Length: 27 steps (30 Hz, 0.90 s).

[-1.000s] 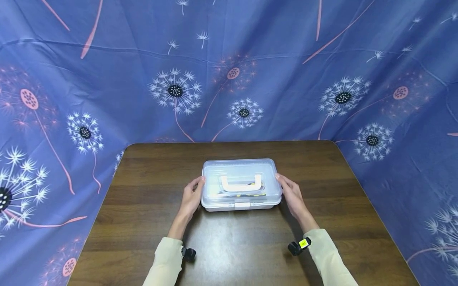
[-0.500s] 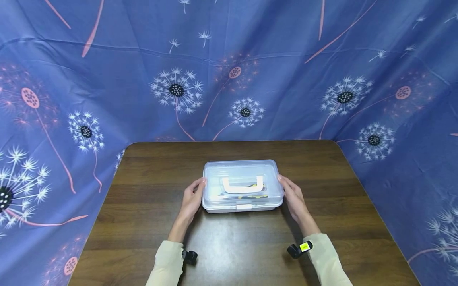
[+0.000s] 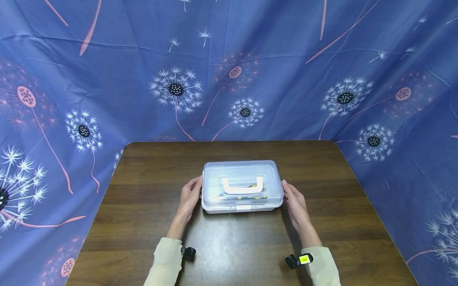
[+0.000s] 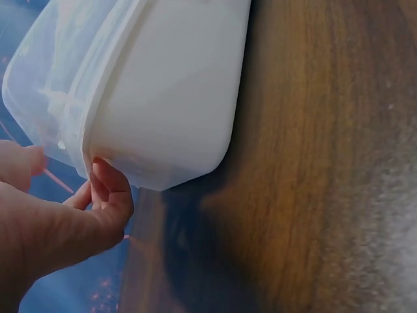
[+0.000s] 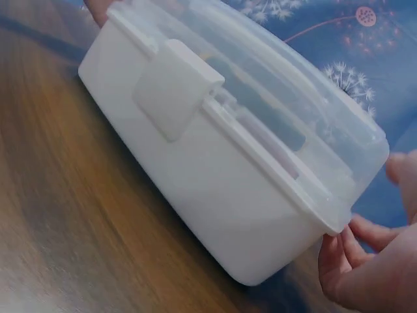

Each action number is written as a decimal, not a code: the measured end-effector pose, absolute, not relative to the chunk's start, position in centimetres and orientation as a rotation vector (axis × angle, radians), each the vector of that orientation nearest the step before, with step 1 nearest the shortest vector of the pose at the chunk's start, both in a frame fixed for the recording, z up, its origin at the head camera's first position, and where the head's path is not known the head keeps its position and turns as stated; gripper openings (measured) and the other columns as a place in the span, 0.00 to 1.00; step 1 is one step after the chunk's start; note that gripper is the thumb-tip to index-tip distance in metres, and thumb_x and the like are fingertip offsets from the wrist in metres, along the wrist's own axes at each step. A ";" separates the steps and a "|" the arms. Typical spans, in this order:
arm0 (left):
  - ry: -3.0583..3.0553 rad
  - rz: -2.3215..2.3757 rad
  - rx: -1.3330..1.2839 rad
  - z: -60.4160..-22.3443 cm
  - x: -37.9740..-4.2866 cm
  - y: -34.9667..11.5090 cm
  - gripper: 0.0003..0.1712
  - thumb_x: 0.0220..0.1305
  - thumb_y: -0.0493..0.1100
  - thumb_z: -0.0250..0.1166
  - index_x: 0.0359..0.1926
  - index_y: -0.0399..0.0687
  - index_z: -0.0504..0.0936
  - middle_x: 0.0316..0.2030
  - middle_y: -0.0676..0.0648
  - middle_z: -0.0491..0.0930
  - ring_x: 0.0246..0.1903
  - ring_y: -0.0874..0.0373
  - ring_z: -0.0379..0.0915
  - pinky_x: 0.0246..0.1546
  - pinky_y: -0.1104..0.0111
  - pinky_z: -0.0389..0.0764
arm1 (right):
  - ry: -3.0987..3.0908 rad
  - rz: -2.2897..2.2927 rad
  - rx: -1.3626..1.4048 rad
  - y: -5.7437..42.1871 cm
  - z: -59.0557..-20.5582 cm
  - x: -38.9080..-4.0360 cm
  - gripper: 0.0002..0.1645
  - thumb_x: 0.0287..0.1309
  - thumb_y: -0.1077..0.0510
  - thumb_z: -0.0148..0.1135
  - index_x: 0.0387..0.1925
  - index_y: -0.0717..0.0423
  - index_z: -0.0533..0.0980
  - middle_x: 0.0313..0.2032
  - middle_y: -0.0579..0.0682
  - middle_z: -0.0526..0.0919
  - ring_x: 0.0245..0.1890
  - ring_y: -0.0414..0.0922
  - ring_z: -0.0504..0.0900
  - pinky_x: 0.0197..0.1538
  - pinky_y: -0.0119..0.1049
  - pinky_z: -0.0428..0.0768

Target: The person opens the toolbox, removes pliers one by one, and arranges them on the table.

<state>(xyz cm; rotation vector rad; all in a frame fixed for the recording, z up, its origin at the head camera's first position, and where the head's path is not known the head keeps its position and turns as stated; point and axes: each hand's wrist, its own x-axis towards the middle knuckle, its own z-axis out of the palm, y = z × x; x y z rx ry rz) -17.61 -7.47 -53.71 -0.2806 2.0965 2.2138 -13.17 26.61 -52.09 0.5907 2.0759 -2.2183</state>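
Note:
A clear-lidded plastic storage box (image 3: 247, 167) with a white base sits on the wooden table, its lid closed. On top lies a white carrying handle (image 3: 242, 190), and a white latch (image 5: 177, 88) covers the front seam. Dark and yellow items (image 3: 252, 197) show dimly through the lid. My left hand (image 3: 189, 197) is at the box's left end, fingertips right at the rim's underside and thumb off the lid. At the opposite end my right hand (image 3: 297, 204) has its fingertips by the rim corner, with the thumb apart from the lid.
The wooden table (image 3: 154, 171) extends around the box on all sides. Behind it and along both sides hangs a blue cloth (image 3: 286, 91) with dandelion prints. Each wrist carries a small black camera (image 3: 188, 253).
Both thumbs have come off the lid's ends. My right hand has drawn slightly outward and toward me, my left slightly outward. The box stays almost where it was.

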 end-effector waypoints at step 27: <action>2.195 2.168 -0.380 -54.1 -20.5 -6.8 0.22 0.79 0.43 0.56 0.63 0.32 0.77 0.52 0.37 0.81 0.42 0.60 0.74 0.40 0.76 0.76 | 2.065 -2.143 0.793 23.1 -52.4 -7.4 0.23 0.71 0.52 0.64 0.53 0.68 0.73 0.42 0.50 0.85 0.36 0.38 0.83 0.39 0.30 0.84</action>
